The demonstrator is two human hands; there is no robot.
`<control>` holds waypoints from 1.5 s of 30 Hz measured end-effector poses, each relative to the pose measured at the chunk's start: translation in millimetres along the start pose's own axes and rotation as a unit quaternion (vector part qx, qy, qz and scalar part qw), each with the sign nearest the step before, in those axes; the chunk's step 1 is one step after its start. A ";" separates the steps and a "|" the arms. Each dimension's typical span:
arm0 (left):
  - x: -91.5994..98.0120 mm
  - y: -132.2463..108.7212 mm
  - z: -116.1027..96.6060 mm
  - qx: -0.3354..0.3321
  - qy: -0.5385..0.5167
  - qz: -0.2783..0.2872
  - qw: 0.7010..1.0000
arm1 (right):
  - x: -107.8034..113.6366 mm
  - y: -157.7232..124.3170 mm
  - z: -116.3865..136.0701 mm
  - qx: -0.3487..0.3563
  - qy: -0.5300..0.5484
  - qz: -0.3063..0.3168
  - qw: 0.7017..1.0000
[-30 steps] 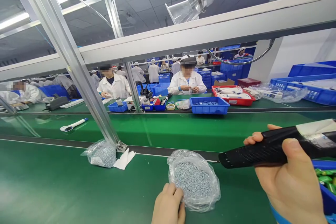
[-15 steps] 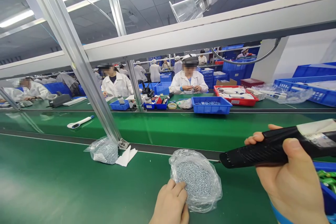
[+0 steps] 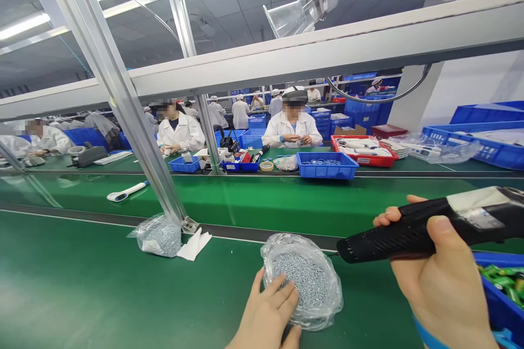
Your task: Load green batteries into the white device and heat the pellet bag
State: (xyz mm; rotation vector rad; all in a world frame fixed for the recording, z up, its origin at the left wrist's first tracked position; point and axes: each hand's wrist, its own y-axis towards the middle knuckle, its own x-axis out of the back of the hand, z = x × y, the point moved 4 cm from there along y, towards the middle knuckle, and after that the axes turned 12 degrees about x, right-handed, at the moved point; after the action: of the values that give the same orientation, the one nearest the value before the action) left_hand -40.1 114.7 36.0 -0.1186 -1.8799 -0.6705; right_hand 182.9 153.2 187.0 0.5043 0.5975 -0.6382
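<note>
An open clear plastic bag of small silvery screws (image 3: 309, 283) lies on the green table in front of me. My left hand (image 3: 270, 311) is at the bag's near left side, fingers spread over its edge and the screws. Something dark shows under that palm, too hidden to name. On the right, my right hand (image 3: 440, 262) is wrapped round a black electric screwdriver (image 3: 409, 226), held almost level. Its thin tip points left, just above the bag's right edge.
A second bag of screws (image 3: 161, 237) and a white paper (image 3: 195, 244) lie by the metal post. A white device (image 3: 127, 191) rests on the green belt. At right is a blue bin (image 3: 491, 305) with green parts. People in white sit across, behind trays.
My left hand's fingers have spread from a bunched pose at the screws. The view has shifted slightly; the screwdriver and right hand appear a little further left.
</note>
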 end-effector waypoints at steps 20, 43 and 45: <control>25.8 25.6 -0.2 0.087 0.055 0.056 0.993 | -1.7 -2.2 -0.1 -0.002 0.005 0.017 1.000; -6.5 45.7 -0.5 0.171 -0.047 0.009 0.984 | -6.7 -7.0 -3.4 0.014 -0.001 0.052 0.999; -8.2 45.3 -0.8 0.161 -0.054 -0.016 0.985 | -6.9 -7.4 -3.3 0.013 -0.005 0.050 0.999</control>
State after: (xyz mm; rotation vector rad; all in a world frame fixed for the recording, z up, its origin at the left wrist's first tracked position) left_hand -18.7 154.1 46.7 0.0859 -2.0725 -0.3785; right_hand 172.3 152.8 187.3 0.5509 0.5517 -0.5531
